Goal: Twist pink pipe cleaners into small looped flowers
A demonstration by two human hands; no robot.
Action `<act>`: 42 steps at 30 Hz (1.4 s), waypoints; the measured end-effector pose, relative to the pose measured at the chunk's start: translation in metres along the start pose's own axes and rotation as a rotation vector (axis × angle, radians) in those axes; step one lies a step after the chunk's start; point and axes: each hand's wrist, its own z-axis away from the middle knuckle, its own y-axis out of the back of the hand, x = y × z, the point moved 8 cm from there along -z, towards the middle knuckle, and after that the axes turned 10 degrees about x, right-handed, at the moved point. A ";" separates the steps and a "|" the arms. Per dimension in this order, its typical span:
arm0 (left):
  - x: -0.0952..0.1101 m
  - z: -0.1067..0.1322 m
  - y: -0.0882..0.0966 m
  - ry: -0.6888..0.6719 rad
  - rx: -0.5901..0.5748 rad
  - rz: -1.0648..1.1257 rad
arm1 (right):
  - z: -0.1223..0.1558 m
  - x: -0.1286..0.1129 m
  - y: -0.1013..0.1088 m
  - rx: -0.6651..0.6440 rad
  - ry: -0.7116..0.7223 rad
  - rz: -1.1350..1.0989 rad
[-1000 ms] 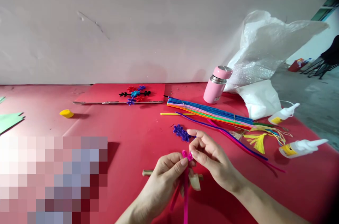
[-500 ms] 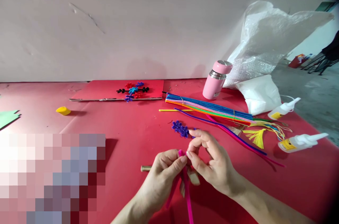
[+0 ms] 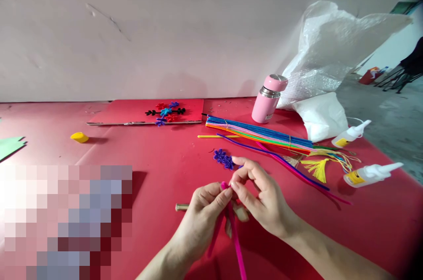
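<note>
A bright pink pipe cleaner point(image 3: 237, 241) is bent double, its fold upward and its two legs hanging toward the table's near edge. My left hand point(image 3: 207, 210) pinches it just below the fold between thumb and fingers. My right hand point(image 3: 264, 200) meets it from the right, thumb and forefinger closed at the fold; its other fingers curl above. Under the hands lies a tan wooden-looking object point(image 3: 181, 207), mostly hidden. Purple pipe-cleaner flowers point(image 3: 224, 159) lie just beyond my right fingertips, partly covered by them.
Behind the hands lies a bundle of coloured pipe cleaners point(image 3: 257, 132). A pink flask point(image 3: 265, 103), bubble wrap point(image 3: 325, 46) and two glue bottles point(image 3: 366, 175) stand or lie rightward. A red board point(image 3: 132, 112) with flowers rests against the wall; a yellow cap point(image 3: 79, 137) sits left.
The view has shifted slightly. Both hands keep hold of the pink pipe cleaner, and my right fingers have moved a little closer to the fold.
</note>
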 end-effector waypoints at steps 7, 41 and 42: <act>0.016 -0.006 0.021 -0.060 0.137 0.124 | 0.001 0.018 0.008 0.070 -0.224 -0.023; 0.012 -0.008 0.028 -0.009 0.176 0.058 | 0.013 0.012 -0.026 -0.216 -0.397 -0.270; 0.011 -0.008 0.029 -0.014 0.193 0.054 | 0.013 0.013 -0.025 -0.193 -0.401 -0.271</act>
